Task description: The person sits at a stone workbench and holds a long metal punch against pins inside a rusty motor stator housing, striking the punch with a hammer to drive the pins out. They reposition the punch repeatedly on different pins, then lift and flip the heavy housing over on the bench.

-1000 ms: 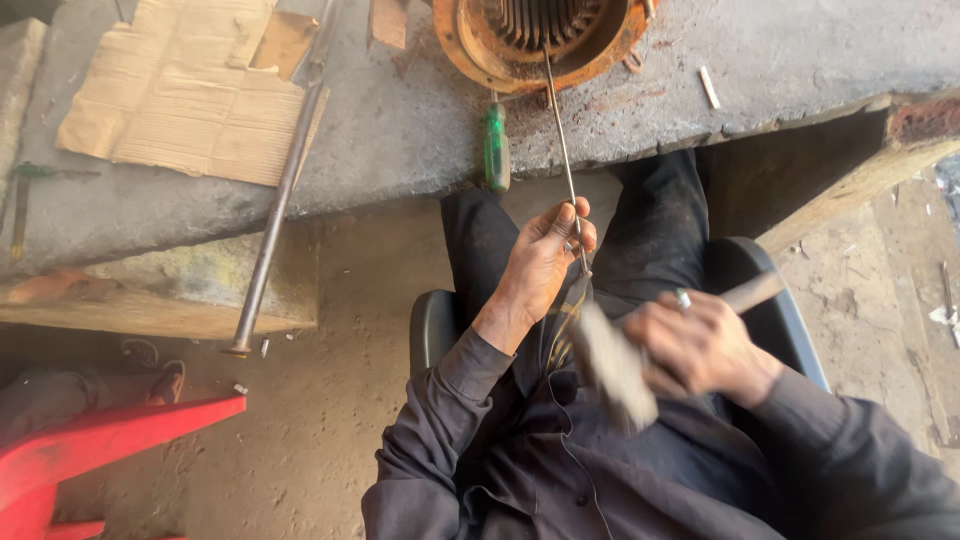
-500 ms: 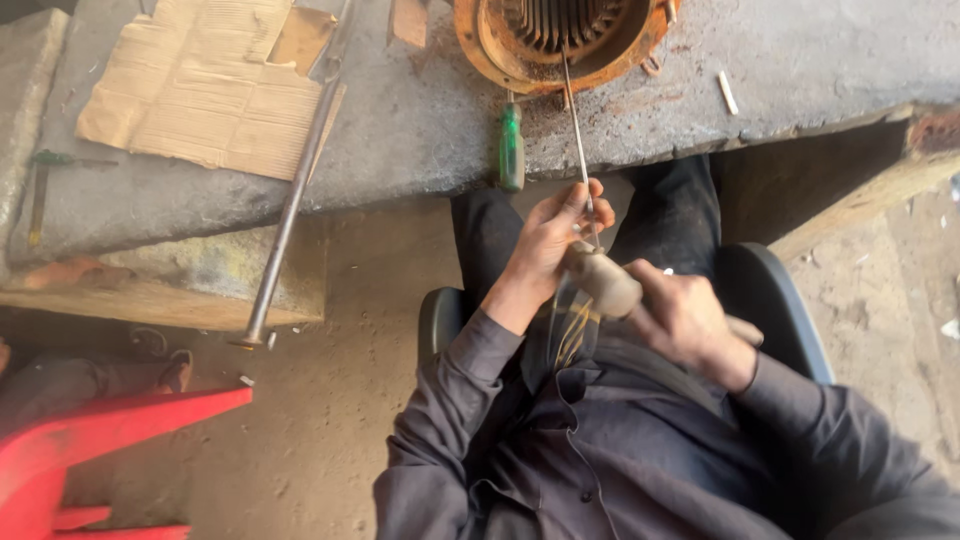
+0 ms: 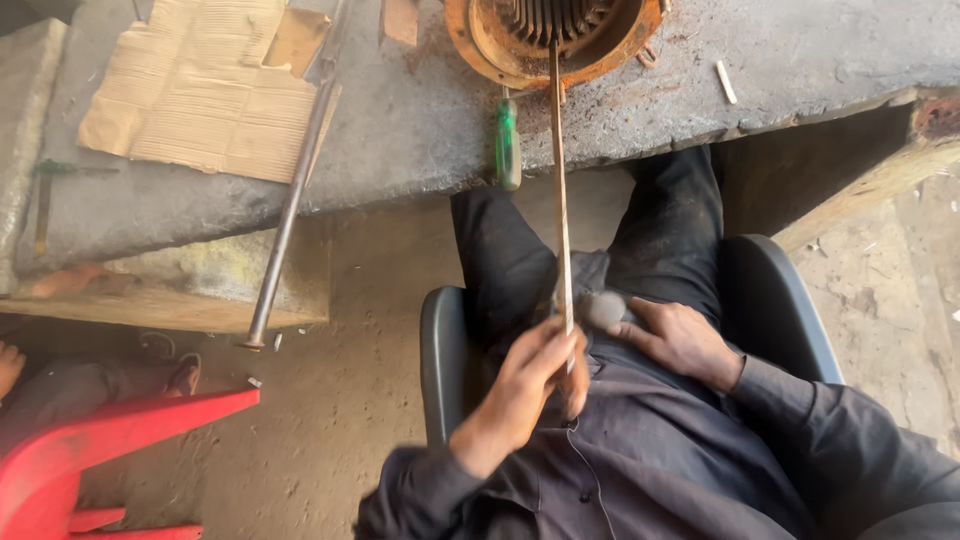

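Seen from above, a person in dark clothes sits in a grey chair [image 3: 445,340] at a rough grey table [image 3: 420,120]. Their left hand [image 3: 530,385] is closed around the near end of a long thin metal rod [image 3: 559,180], which runs straight away from the lap, over the table edge and into a rusty orange round motor housing [image 3: 555,40] with dark slots inside. The rod looks stiff, narrow and smooth, so it is probably light but apt to slip or twist; the lower end, where the fingers wrap it, seems the sensible place to hold. The left forearm angles up from the lower left, wrist bent slightly, and the hand is a little blurred. The right hand [image 3: 680,340] rests on the lap, fingers curled about a rounded grey hammer head [image 3: 603,310] lying just beside the rod. A green-handled screwdriver [image 3: 508,150] lies at the table edge near the housing, a long steel bar [image 3: 295,200] overhangs the edge further left, beside torn cardboard [image 3: 200,100]. A red plastic chair [image 3: 110,450] stands at lower left.
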